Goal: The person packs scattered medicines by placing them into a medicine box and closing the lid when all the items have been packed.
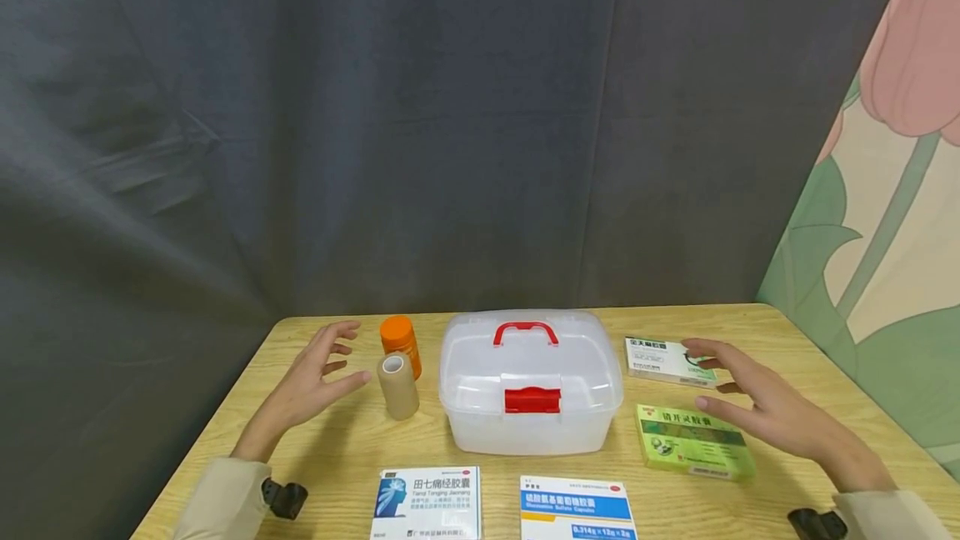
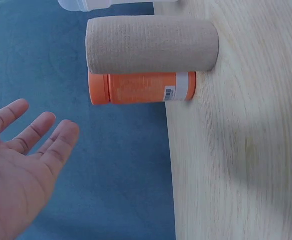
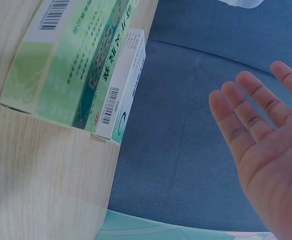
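My left hand (image 1: pixel 309 377) hovers over the left of the table, fingers spread and holding nothing. Just right of it stand a tan bandage roll (image 1: pixel 398 387) and, behind that, an orange bottle (image 1: pixel 402 343); both also show in the left wrist view. On the other side my right hand (image 1: pixel 776 402), empty with fingers extended, hangs over a green medicine box (image 1: pixel 693 442) and partly overlaps a white medicine box (image 1: pixel 667 361) behind it. Between the hands sits a clear plastic case (image 1: pixel 480 407) with its lid down, a red handle (image 1: pixel 526 327) on top and a red latch (image 1: pixel 532 400) in front.
At the near edge lie a white-and-blue medicine box (image 1: pixel 442 507) and a blue-and-orange striped one (image 1: pixel 576 511), both cut off by the frame. A dark curtain (image 1: pixel 450 123) hangs behind the wooden table (image 1: pixel 330 457). Flower-patterned fabric (image 1: pixel 885 215) covers the right side.
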Action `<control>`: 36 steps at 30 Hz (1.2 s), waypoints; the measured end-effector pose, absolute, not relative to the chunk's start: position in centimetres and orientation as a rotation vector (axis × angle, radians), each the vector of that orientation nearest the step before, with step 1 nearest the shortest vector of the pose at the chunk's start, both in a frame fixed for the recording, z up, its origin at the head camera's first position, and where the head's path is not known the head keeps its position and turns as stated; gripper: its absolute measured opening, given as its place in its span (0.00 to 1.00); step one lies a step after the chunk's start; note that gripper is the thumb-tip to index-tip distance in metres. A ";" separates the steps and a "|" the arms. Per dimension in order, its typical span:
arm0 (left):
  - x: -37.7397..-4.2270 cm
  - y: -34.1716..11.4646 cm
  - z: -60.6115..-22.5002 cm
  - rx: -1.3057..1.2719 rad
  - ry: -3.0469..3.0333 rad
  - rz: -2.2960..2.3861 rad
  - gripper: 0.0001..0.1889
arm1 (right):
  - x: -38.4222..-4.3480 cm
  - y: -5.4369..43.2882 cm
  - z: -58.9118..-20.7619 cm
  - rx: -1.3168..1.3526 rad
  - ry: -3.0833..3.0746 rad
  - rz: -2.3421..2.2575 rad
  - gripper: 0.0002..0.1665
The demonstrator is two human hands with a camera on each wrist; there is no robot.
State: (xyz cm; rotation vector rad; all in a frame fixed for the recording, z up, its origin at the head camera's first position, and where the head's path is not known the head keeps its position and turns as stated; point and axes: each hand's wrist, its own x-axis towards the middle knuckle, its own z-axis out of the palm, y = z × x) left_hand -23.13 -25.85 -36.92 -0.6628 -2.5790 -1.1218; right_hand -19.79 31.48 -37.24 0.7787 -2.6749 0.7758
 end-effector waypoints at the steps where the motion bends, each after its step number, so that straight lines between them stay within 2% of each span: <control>1: -23.1 -25.8 -36.9 -0.671 -2.573 -1.129 0.34 | -19.7 31.4 -37.2 0.781 -2.673 0.777 0.38; 36: -23.1 -23.4 -37.3 -0.754 -2.483 -1.293 0.33 | -19.9 30.2 -37.1 0.817 -2.583 0.827 0.40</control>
